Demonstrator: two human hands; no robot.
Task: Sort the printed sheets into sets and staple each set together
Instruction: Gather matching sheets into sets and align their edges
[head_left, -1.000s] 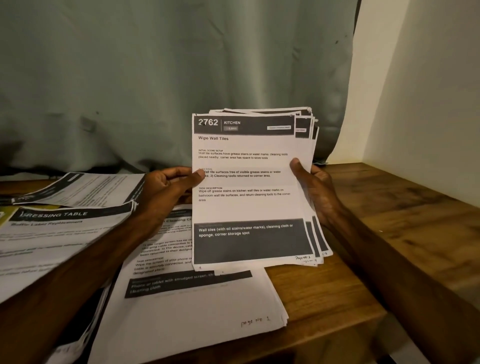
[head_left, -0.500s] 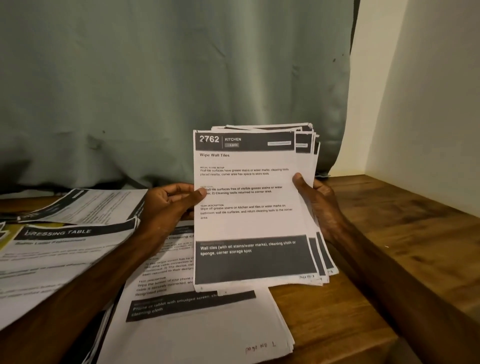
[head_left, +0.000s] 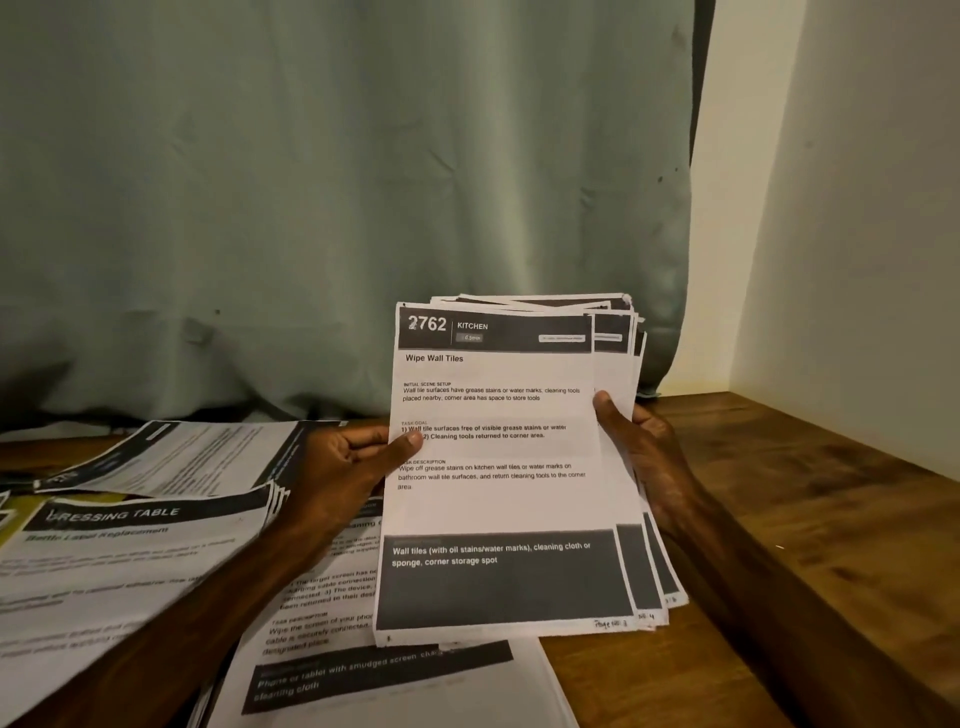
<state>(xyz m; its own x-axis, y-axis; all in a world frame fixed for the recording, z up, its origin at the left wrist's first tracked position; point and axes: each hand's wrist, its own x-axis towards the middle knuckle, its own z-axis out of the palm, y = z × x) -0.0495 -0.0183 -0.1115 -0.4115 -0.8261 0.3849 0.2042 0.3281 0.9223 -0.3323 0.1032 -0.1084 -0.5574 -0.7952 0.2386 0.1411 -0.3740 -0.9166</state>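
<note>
Above the wooden table (head_left: 805, 519): fanned stack of printed sheets (head_left: 493, 509), upright. Pinched at left edge by left hand (head_left: 343, 467), thumb on front; clasped at right edge by right hand (head_left: 644, 447). Further sheet piles (head_left: 130, 561) flat beneath and leftward.

A grey-green curtain (head_left: 337, 182) hung behind the wooden table (head_left: 779, 493); a cream wall (head_left: 857, 234) stood at the right.
</note>
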